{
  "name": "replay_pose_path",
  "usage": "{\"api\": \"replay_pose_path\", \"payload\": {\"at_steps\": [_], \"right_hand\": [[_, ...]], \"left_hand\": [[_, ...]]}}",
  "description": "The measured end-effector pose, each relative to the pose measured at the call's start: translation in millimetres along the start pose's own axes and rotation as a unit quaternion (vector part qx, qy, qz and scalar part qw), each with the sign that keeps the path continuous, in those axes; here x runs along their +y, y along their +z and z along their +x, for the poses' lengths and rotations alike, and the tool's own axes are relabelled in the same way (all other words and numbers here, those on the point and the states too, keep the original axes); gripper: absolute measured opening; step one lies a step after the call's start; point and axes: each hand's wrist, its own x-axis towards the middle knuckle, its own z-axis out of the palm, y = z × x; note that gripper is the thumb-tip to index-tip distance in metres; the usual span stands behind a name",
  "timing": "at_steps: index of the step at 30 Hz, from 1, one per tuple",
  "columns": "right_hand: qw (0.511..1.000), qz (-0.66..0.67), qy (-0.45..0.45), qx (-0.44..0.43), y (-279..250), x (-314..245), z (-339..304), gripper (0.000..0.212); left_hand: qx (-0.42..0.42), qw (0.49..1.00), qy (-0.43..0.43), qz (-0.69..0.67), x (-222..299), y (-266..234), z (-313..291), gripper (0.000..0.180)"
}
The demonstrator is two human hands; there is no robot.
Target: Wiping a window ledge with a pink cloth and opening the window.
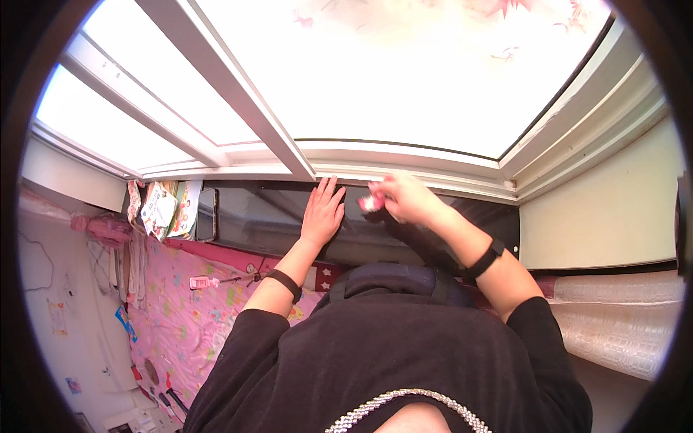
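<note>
My left hand (323,211) lies flat with fingers stretched out on the glossy black windowsill (263,213), its fingertips close to the white window frame (404,167). To its right, my right hand (413,200) is closed around a small crumpled pink-and-white cloth (372,203). The cloth is just over the sill near the frame's lower rail; whether it touches the sill I cannot tell. The fingertips of the right hand are slightly blurred.
Several books (166,209) and a dark phone-like slab (207,214) lie at the sill's left end. Behind the sill stands the bright window with its upright bar (231,90). A pink patterned bedsheet (180,289) with a small pink bottle (203,282) is at lower left.
</note>
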Motion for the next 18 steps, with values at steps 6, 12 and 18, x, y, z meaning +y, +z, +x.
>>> {"api": "replay_pose_path", "payload": {"at_steps": [6, 12, 18], "right_hand": [[0.999, -0.046, 0.014, 0.018, 43, -2, 60, 0.028], [0.984, -0.172, 0.02, -0.031, 87, 16, 57, 0.034], [0.973, -0.211, 0.071, -0.057, 54, 24, 26, 0.028]], "left_hand": [[0.013, 1.0, 0.002, -0.01, 0, 1, 3, 0.037], [0.008, 1.0, -0.002, -0.01, 1, 0, 4, 0.038], [0.001, 1.0, -0.004, -0.007, -1, -1, 1, 0.036]]}}
